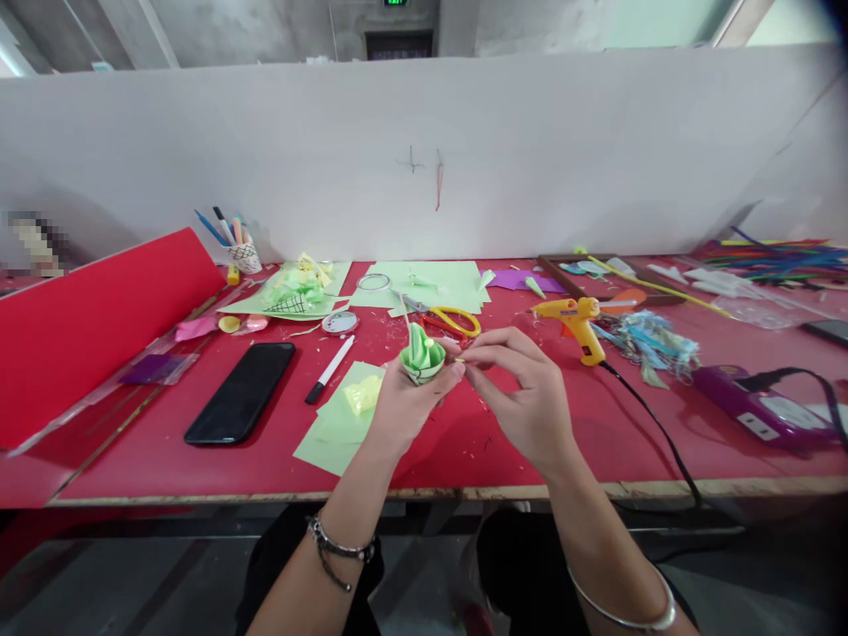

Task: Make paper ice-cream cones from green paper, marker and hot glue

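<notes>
My left hand (397, 406) is wrapped around a small green paper craft (422, 355), a cone-like cup with folded, ruffled paper standing up in it. A pale dot sits among its folds. Just to the right, my right hand (523, 384) has thumb and forefinger pinched together on a tiny pale yellow piece (459, 360), close to the left thumb; its kind is too small to make out. Behind the hands lie yellow-handled scissors (457, 321). Green paper sheets (331, 433) with a yellow paper piece (362, 394) rest beside my left wrist.
A yellow glue gun (576, 322) stands to the right, its cord running to a purple power strip (768, 411). Left are a black phone (240, 393), a marker (329, 369) and a tape roll (339, 322). Green paper crafts (295, 287) and a pen cup (245, 256) stand behind.
</notes>
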Tool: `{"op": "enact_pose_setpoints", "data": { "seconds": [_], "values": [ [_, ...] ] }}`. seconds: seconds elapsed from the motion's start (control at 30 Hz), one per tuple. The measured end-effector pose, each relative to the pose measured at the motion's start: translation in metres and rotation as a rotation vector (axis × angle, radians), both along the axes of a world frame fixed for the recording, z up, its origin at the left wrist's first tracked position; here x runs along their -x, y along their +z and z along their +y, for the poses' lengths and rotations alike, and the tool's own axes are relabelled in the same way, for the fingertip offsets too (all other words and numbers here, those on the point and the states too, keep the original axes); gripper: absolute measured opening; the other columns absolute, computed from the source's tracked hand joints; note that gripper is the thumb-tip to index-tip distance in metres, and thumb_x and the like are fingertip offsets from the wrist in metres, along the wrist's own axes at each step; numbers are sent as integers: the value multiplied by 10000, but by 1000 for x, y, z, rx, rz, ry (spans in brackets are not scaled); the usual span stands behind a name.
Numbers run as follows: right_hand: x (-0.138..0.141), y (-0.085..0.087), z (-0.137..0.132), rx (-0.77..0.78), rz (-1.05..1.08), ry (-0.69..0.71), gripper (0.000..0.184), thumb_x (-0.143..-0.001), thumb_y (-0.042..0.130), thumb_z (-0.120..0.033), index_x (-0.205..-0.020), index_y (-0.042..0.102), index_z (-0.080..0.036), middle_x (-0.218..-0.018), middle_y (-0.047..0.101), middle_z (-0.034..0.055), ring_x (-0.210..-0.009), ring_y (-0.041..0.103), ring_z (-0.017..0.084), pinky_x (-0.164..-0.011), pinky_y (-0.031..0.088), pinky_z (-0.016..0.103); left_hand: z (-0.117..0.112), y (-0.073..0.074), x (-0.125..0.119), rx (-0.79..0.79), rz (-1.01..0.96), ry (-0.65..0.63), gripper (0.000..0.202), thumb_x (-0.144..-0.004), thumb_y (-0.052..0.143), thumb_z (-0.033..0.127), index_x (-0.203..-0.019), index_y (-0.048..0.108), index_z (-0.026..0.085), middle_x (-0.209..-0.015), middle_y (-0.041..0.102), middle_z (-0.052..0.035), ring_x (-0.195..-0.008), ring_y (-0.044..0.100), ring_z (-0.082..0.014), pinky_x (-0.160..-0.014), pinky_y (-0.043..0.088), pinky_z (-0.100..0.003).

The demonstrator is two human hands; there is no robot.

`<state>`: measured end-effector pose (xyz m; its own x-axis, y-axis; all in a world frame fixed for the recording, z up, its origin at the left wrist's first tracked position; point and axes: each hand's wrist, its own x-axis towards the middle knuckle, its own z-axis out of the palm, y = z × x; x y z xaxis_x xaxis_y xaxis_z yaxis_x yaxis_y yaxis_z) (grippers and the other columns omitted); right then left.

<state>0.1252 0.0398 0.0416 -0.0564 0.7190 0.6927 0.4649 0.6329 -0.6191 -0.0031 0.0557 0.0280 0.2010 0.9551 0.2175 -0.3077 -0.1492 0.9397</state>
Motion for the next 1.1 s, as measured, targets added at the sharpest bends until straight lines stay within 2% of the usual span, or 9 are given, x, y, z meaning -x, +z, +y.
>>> {"op": "enact_pose_setpoints", "data": {
  "seconds": [0.13, 0.27, 0.47, 0.7, 0.8, 0.97, 1.1],
  "values": [
    [0, -1, -1, -89, -118, -52, 125, -785, 506, -157, -825, 611, -210, -838, 544, 39, -779, 550, 144, -700, 464, 287, 1, -1, 0, 21, 44, 88, 227, -663, 653, 334, -798, 585, 165, -496, 420, 76, -421, 313, -28, -419, 265, -172],
    [1, -1, -2, -94, -141, -53, 131, -785, 504, -163, -836, 608, -223, -837, 544, 39, -779, 549, 152, -692, 467, 296, 3, 0, 0, 65, 61, 139, 228, -636, 673, 332, -763, 609, 155, -525, 455, 62, -437, 324, -30, -431, 272, -175],
    [3, 1, -2, 26, -2, 37, 106, -756, 556, -183, -842, 613, -209, -843, 547, 26, -634, 511, 106, -612, 465, 275, 3, 2, 1, 89, 3, 79, 222, -651, 659, 352, -757, 610, 164, -498, 432, 70, -426, 315, -28, -414, 253, -170],
    [3, 1, -1, 73, 138, 116, 53, -747, 558, -167, -758, 592, -207, -812, 548, 28, -756, 540, 138, -648, 475, 281, 3, 0, 5, 100, -37, -42, 246, -647, 655, 369, -762, 598, 159, -492, 402, 72, -414, 289, -23, -412, 242, -174],
    [3, 1, -2, 36, 80, 80, 67, -750, 544, -151, -754, 586, -202, -804, 547, 24, -721, 535, 128, -624, 466, 266, 4, -2, 4, 125, -2, -9, 281, -617, 675, 397, -744, 612, 155, -513, 431, 60, -440, 316, -29, -423, 248, -173],
    [3, 2, -2, -31, 4, 22, 105, -758, 523, -130, -778, 591, -207, -790, 547, 12, -669, 523, 115, -627, 458, 274, 4, -3, 4, 127, 115, 67, 297, -636, 651, 426, -588, 587, 140, -477, 439, 48, -434, 325, -38, -405, 228, -178],
    [2, 1, -2, -19, -16, 22, 165, -769, 515, -141, -871, 612, -228, -836, 565, 16, -668, 534, 116, -640, 466, 283, 3, -2, 4, 137, 93, 69, 270, -629, 658, 406, -608, 593, 145, -500, 472, 47, -436, 341, -37, -406, 239, -177]
  ]
}}
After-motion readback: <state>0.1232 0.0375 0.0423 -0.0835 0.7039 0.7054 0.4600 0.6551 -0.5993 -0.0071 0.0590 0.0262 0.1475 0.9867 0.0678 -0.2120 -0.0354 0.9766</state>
